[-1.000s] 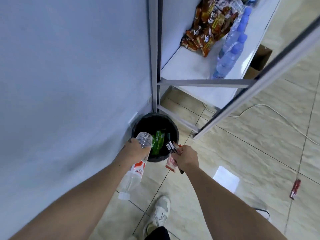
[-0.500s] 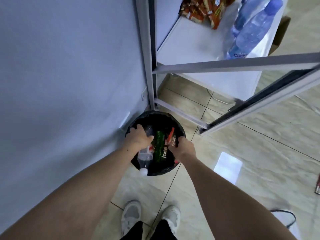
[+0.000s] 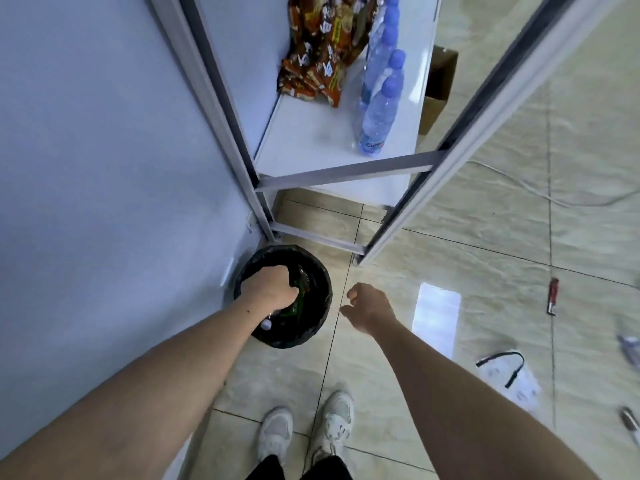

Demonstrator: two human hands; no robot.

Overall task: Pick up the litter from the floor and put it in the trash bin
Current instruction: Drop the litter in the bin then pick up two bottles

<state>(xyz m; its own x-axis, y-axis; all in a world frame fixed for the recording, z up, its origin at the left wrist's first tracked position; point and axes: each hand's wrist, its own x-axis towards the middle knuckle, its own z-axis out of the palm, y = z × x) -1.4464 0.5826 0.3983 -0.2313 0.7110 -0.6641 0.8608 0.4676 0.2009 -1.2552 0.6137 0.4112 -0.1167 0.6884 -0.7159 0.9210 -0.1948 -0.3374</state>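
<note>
The round trash bin [image 3: 320, 327] with a black liner stands on the floor against the wall. My left hand [image 3: 268, 287] is down inside it, fingers curled on a clear plastic bottle; only the bottle's white cap [image 3: 266, 325] shows below my wrist. A green wrapper [image 3: 298, 302] lies in the bin beside that hand. My right hand [image 3: 370, 306] hovers outside the bin to its right, loosely curled and holding nothing. On the tiles to the right lie a red wrapper [image 3: 553, 296] and a white plastic bag [image 3: 516, 379] with a black handle.
A metal shelf rack [image 3: 346, 174] stands just behind the bin, with blue-capped water bottles [image 3: 379, 112] and snack packs [image 3: 322, 64] on it. A cardboard box [image 3: 438, 84] and a white cable [image 3: 519, 188] lie beyond. More litter [image 3: 628, 348] shows at the right edge. My shoes [image 3: 304, 431] are below.
My right hand has let go of the wrappers and drawn back out of the bin to the right. My left hand has sunk deeper into the bin with the bottle.
</note>
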